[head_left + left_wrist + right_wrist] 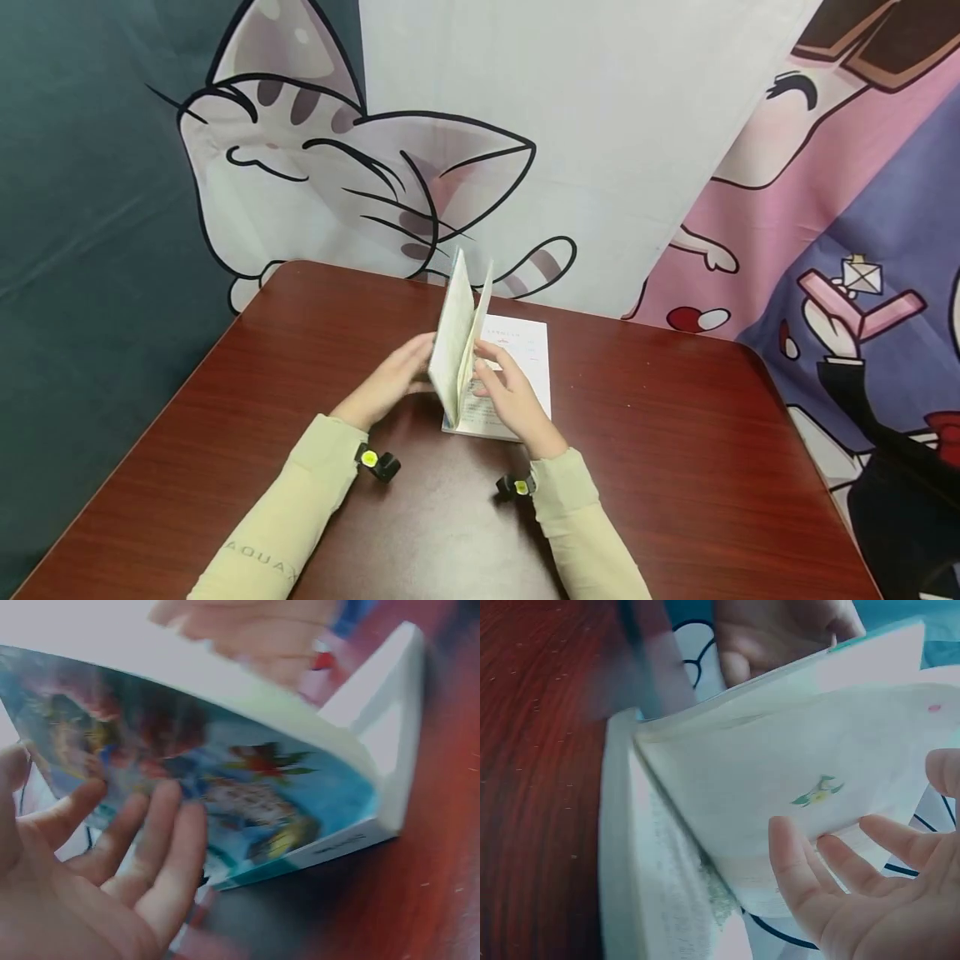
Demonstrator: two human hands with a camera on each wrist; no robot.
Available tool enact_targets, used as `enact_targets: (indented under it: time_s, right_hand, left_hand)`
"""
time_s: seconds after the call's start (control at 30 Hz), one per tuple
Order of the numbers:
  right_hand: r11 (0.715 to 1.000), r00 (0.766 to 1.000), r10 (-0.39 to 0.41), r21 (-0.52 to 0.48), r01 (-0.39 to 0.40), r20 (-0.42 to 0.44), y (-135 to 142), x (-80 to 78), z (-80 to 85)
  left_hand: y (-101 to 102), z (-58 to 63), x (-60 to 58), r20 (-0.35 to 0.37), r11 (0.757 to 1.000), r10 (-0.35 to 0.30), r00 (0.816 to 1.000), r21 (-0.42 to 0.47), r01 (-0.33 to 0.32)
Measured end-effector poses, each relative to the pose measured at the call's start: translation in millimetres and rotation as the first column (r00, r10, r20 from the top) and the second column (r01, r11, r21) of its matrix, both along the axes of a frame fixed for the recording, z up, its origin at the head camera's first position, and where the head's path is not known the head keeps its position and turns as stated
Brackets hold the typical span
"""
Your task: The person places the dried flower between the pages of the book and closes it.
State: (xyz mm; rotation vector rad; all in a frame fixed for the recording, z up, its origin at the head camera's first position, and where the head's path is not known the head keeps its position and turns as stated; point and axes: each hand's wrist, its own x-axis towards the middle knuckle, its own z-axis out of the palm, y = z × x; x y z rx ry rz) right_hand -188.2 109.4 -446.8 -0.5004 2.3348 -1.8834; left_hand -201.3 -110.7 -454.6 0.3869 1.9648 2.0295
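A paperback book lies on the table with its cover and some leaves standing up, near vertical. My left hand is at the outer side of the raised cover. In the left wrist view its loosely bent fingers rest against the colourful illustrated cover. My right hand is on the other side, over the printed page. In the right wrist view its spread fingers are at the edge of a pale leaf with a small green and yellow drawing.
The reddish-brown wooden table extends around the book. Behind it hangs a cloth backdrop with cartoon figures. Each wrist wears a small black camera, the left camera and the right camera, both close above the table.
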Motion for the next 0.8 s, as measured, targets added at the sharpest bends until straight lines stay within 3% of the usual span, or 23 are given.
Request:
enact_targets:
  time_s: [0.1, 0.23, 0.37, 0.5, 0.67, 0.8]
  right_hand:
    - [1.000, 1.000, -0.010, -0.004, 0.010, -0.006, 3.3, -0.7, 4.7]
    - [0.999, 0.999, -0.040, 0.022, 0.041, -0.026, 12.1, -2.2, 13.8]
    - [0.992, 0.992, -0.125, 0.015, 0.125, 0.004, 29.3, -4.2, 24.2]
    - [0.986, 0.986, -0.165, 0.017, 0.165, 0.035, 48.7, -5.9, 34.3]
    - [0.963, 0.983, -0.180, 0.205, 0.173, 0.018, 67.7, -6.8, 40.0]
    - [0.910, 0.982, -0.187, 0.381, 0.167, 0.016, 79.4, -7.0, 37.1]
  left_hand:
    - [15.0, -2.5, 1.8, -0.119, 0.986, -0.072, 0.990, -0.156, 0.053]
    - [29.6, -5.6, 4.5, -0.233, 0.940, -0.144, 0.962, -0.335, 0.060]
    - [39.2, -9.4, 5.7, -0.260, 0.880, -0.187, 0.947, -0.474, 0.044]
    - [46.3, -12.4, 5.7, -0.271, 0.829, -0.235, 0.933, -0.557, 0.047]
    - [53.5, -14.2, 3.9, -0.271, 0.780, -0.273, 0.923, -0.624, 0.047]
    - [58.9, -16.1, 2.9, -0.280, 0.706, -0.332, 0.901, -0.707, 0.041]
